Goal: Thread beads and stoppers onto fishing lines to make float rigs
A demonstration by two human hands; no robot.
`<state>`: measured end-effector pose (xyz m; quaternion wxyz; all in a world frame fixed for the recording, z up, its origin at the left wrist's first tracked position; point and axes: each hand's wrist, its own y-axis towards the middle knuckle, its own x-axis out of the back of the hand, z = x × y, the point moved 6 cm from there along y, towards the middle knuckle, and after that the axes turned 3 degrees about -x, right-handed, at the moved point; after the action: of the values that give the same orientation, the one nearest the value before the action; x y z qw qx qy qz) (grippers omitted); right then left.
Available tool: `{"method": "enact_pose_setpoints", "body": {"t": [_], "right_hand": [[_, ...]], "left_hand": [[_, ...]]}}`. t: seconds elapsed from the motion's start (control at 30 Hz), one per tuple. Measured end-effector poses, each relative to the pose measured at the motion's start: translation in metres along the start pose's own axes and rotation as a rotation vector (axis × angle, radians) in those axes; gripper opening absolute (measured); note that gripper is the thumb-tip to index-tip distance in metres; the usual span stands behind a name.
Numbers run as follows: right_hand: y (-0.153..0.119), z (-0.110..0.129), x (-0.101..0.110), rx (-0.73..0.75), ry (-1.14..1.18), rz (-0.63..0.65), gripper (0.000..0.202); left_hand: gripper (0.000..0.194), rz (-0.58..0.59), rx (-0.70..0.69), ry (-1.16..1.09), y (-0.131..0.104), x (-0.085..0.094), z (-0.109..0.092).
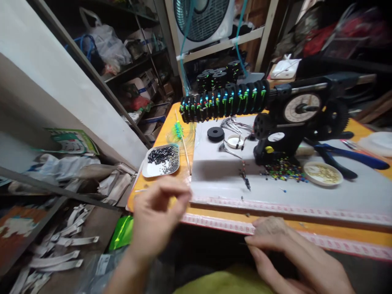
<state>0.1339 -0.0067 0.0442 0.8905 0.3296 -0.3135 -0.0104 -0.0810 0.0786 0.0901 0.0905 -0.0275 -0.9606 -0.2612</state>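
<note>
My left hand (pixel 161 214) is raised at the table's front left edge, thumb and forefinger curled into a pinch; whatever is between them is too small to make out. Lower and to the right, my right hand (pixel 294 253) also pinches, with a faint thin line at its fingertips that I cannot name. Beyond both hands stands a black winding device (pixel 301 108) with a dial. Its long row of black spools (pixel 225 102) carries green line and small coloured beads. A white tray (pixel 153 170) near my left hand holds black tubes and small grey pieces.
On the table lie a black foam disc (pixel 215 134), loose coloured beads (pixel 284 168), a dish of gold-coloured parts (pixel 323 173) and blue-handled pliers (pixel 355 155). Pink measuring tape (pixel 220 222) runs along the front edge. A fan (pixel 202 20) stands behind, shelves (pixel 122 71) to the left.
</note>
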Motion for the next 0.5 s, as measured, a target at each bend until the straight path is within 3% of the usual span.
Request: {"method": "enact_pose_setpoints", "body": {"t": [0.1,0.2,0.3,0.5], "right_hand": [[0.005,0.003,0.002,-0.086,0.082,-0.001,0.018],[0.007,0.007,0.001,-0.108,0.193,-0.026,0.021],[0.006,0.011,0.000,-0.100,0.267,-0.050,0.025],[0.003,0.015,0.001,-0.088,0.249,-0.102,0.026]], "left_hand": [[0.007,0.027,0.382,-0.701,-0.057,-0.063,0.020],[0.012,-0.124,0.613,-1.129,-0.090,-0.102,0.035],[0.018,-0.205,0.731,-1.368,-0.102,-0.121,0.037],[0.015,-0.242,0.834,-1.544,-0.113,-0.133,0.031]]}}
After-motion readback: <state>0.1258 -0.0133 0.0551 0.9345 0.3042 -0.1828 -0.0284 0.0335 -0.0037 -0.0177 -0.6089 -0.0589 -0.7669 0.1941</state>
